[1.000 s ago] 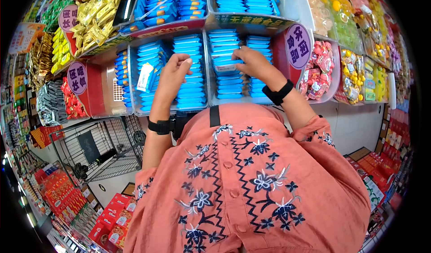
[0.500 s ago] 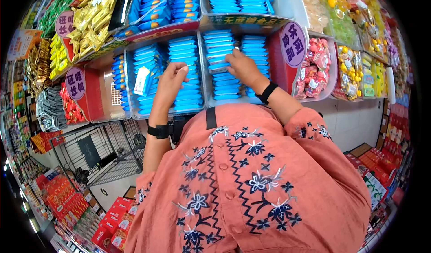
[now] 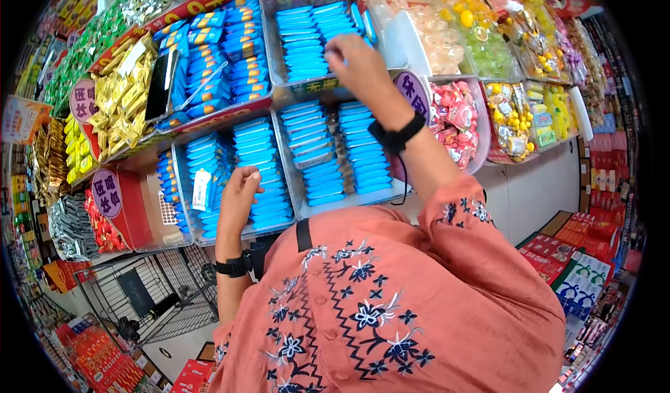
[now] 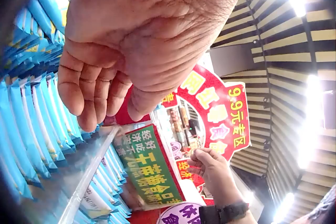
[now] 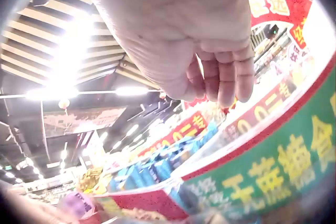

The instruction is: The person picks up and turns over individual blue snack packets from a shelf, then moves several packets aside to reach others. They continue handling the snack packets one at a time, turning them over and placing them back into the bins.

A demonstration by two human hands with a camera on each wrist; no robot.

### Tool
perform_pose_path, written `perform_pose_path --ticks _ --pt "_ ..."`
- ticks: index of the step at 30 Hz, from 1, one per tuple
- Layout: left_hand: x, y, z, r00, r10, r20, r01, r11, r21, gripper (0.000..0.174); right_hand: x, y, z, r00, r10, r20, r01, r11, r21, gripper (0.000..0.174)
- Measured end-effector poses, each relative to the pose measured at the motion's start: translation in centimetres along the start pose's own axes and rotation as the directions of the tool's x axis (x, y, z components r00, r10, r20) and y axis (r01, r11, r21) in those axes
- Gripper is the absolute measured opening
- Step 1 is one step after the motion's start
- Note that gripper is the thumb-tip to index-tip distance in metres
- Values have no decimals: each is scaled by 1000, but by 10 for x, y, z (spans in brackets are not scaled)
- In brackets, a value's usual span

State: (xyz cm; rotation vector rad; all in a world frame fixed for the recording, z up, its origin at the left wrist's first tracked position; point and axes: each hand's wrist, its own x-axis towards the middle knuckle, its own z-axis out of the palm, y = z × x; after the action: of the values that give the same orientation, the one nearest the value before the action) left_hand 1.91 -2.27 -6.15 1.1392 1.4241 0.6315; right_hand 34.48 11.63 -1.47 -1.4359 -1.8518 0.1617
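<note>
My right hand reaches over the upper bin of blue snack packets, its fingers loosely bent. Nothing shows in its grasp in the right wrist view, where a green sign runs below it. Lower down, my left hand hovers with relaxed fingers near a row of blue packets. Its bare palm faces the left wrist camera, with upright packets beside it. A stack of similar packets sits in the lower bin between the hands, atop another layer.
A clear divider separates the lower bins. A packet with a white label lies on the left row. A phone leans between gold-wrapped sweets and more blue packets. Pink bagged sweets stand at right, a wire cart below left.
My right hand has left the lower stack of packets and moved up to the upper bin. The left hand stays over its row while the head view shifts.
</note>
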Motion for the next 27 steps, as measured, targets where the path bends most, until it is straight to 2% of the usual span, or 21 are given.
perform_pose_path --ticks 2,3,5,8,11,14,17,20,23,24,27 --pt "0 1 0 1000 0 -7 0 1000 -4 36 23 33 -1 999 25 -30 -28 993 -114 16" --pt "0 2 -1 1000 0 -11 0 1000 -7 36 30 51 4 991 124 57 -108 967 -233 17" --pt "0 2 -2 1000 -3 -13 3 1000 -12 36 35 82 15 921 340 188 -219 854 -473 20" --pt "-3 2 -2 1000 -1 -19 1 1000 -11 36 37 91 11 787 524 325 -330 804 -494 28" --pt "-4 -2 -2 1000 -8 -8 8 1000 -10 36 37 133 31 680 589 436 -373 790 -486 40" --pt "-3 -2 -1 1000 -21 9 21 1000 -8 36 43 142 31 626 599 499 -368 791 -488 44" --pt "-1 1 0 1000 -13 17 13 1000 -15 36 44 138 26 635 599 488 -392 794 -464 42" --pt "-1 4 0 1000 -2 16 2 1000 -16 35 42 135 23 695 572 435 -354 799 -486 32" --pt "-3 1 0 1000 -4 17 5 1000 -18 36 45 96 -7 771 565 294 -383 780 -494 29" --pt "-2 0 0 1000 -3 21 4 1000 -19 36 46 97 -11 824 516 233 -368 801 -472 25" --pt "-1 -2 0 999 -27 29 27 1000 -11 36 41 61 -48 960 269 72 -262 960 -94 20"
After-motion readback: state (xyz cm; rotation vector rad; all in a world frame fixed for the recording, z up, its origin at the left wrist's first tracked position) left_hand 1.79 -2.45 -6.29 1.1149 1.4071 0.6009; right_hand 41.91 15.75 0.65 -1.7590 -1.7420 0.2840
